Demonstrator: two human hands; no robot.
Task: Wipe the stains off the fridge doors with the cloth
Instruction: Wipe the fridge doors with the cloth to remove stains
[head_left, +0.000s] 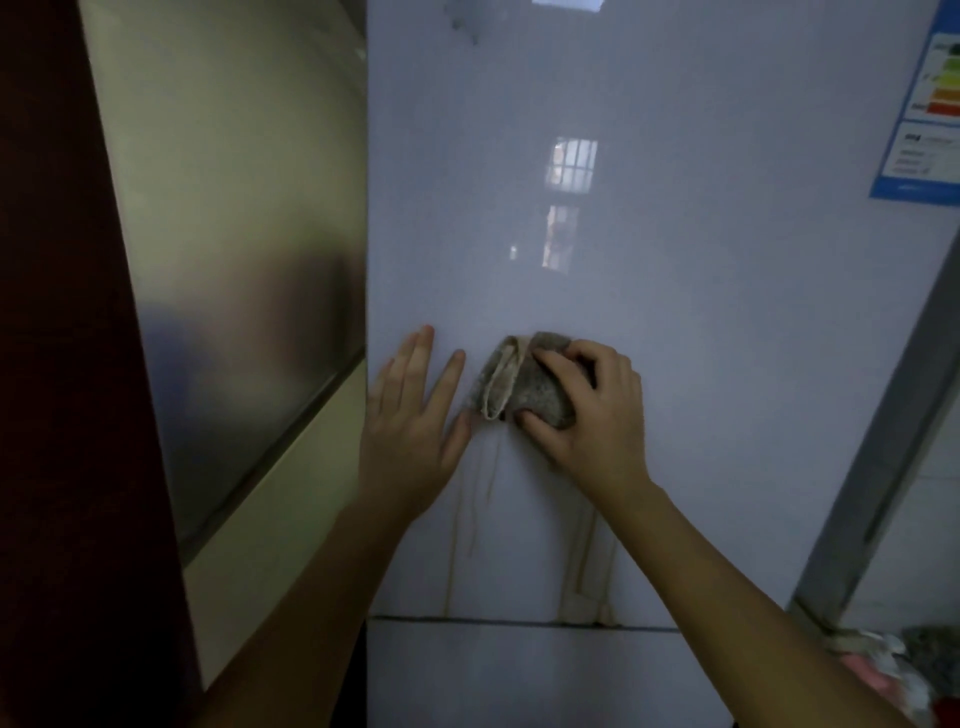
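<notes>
The pale glossy upper fridge door (623, 234) fills the middle of the view. A folded grey-beige cloth (514, 384) lies flat against it. My right hand (592, 410) grips the cloth with curled fingers and thumb and presses it to the door. To the cloth's left, my left hand (410, 421) rests flat on the door with straight fingers. Brownish drip stains (582, 561) run down the door below the cloth to the seam above the lower fridge door (519, 675).
The fridge's metallic side panel (234, 260) lies left, beside a dark red surface (62, 364). A blue energy label (930, 104) is stuck at the door's top right. A grey frame (883, 441) stands right, with crumpled fabric (893, 670) at bottom right.
</notes>
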